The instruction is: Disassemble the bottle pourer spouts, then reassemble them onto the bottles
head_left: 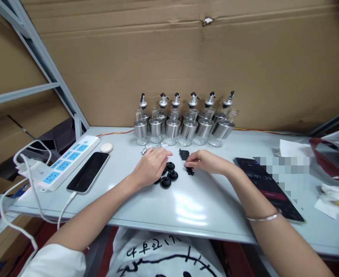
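Observation:
My left hand (150, 166) is closed, fingers together, over silvery spout pieces (158, 146); whether it grips one is hidden. Below and beside it lie several round black stoppers (165, 182), partly covered by the hand. My right hand (202, 161) pinches at the lower end of a short row of small black plastic pieces (183, 154), its fingertips touching one. Behind both hands stand two rows of glass oil bottles with steel sleeves. The front bottles (172, 127) have open necks, while those at the back carry silver pour spouts (193, 100) with black tips.
A white power strip (71, 161), a phone (89, 172) with a white cable and a round white object (106, 147) lie left. On the right are a tablet (267, 188) showing a timer, crumpled tissue (335, 196) and a plastic bag (331, 157). Cardboard (158, 57) backs the table.

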A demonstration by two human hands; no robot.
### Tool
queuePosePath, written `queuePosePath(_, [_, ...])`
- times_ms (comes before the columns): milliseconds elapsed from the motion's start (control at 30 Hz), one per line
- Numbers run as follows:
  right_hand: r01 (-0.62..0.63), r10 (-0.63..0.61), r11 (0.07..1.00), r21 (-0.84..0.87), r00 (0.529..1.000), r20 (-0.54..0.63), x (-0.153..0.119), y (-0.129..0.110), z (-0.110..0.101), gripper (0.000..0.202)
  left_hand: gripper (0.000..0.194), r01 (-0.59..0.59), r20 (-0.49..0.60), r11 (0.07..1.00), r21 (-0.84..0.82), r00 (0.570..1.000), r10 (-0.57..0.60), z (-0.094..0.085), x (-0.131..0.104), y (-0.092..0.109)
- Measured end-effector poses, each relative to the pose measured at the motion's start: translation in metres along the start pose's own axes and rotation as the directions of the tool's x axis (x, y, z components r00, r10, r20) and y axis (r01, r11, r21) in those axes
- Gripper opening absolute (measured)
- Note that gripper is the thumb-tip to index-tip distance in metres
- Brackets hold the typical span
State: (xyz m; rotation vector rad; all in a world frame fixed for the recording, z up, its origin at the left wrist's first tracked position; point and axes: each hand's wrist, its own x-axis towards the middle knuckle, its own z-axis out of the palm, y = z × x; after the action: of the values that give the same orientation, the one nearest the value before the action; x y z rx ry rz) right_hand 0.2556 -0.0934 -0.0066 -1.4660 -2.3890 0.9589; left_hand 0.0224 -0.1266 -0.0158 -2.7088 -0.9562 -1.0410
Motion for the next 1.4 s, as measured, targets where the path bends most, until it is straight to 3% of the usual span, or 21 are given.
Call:
queuePosePath(300, [-0.029,0.029,1.0,0.012,0.999,0.031,-0.004,-0.01,-0.002,0.029,0.02,-0.012,-0.01,1.0,0.013,1.0,0.013,0.0,0.0,0.0])
queuePosePath(400, [-0.044,0.045,0.999,0.009,0.992,-0.114,-0.008,-0.009,-0.01,0.031,0.017,-0.036,-0.065,0.999,0.023,0.997,0.037,-0.001,0.001,0.001])
queuePosePath(500, [-0.078,0.069,0.997,-0.02,0.951,-0.302,-0.008,0.0,-0.018,0.028,0.015,-0.05,-0.126,0.998,-0.035,0.991,0.045,-0.001,0.002,0.0])
queuePosePath(600, [-0.052,-0.006,0.989,-0.138,0.921,-0.389,-0.002,0.014,-0.016,0.023,0.016,-0.068,-0.155,0.989,-0.133,0.987,0.047,0.0,0.001,-0.003])
queuePosePath(833, [0.124,-0.221,0.938,-0.322,0.934,-0.282,0.018,0.03,0.003,0.033,0.016,-0.068,-0.147,0.992,-0.105,0.988,0.052,-0.001,0.001,-0.006])
queuePosePath(1067, [0.16,-0.216,0.957,-0.24,0.95,-0.225,0.019,0.03,0.002,0.028,0.014,-0.07,-0.129,0.997,-0.043,0.99,0.064,-0.001,0.002,-0.005])
queuePosePath(1400, [0.172,-0.231,0.959,-0.226,0.936,-0.267,0.022,0.029,0.006,0.026,0.014,-0.058,-0.13,0.997,-0.043,0.99,0.052,-0.002,0.002,-0.005])
